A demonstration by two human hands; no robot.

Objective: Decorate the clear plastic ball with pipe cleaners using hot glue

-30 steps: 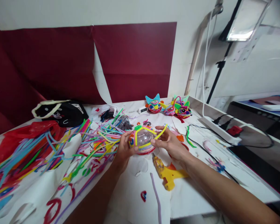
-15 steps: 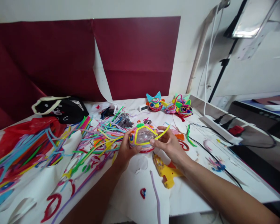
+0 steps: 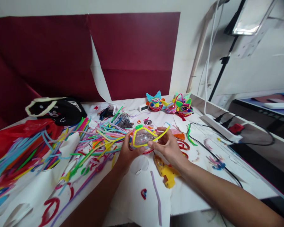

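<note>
A clear rounded plastic shell (image 3: 142, 138), trimmed with colourful pipe cleaners, is held up over the table. My left hand (image 3: 127, 153) is closed around its left side and lower edge. With thumb and fingers, my right hand (image 3: 167, 145) pinches a yellow pipe cleaner (image 3: 162, 135) against the shell's right side; its free end sticks up to the right. Yellow strips frame the clear middle, with a green patch on top. Below my right hand lies a yellow tool (image 3: 167, 176), perhaps a glue gun, partly hidden by my forearm.
Many loose pipe cleaners (image 3: 101, 138) spread to the left, others in a red bag (image 3: 21, 135). Behind stand a black pouch (image 3: 59, 110) and decorated animal-like figures (image 3: 155, 102). On the right are a power strip (image 3: 222, 128) and black cable (image 3: 210, 151). A purple strip (image 3: 157, 198) lies in front.
The whole view has shifted slightly, so everything sits a little further left. Both hands keep their hold on the shell and the yellow pipe cleaner.
</note>
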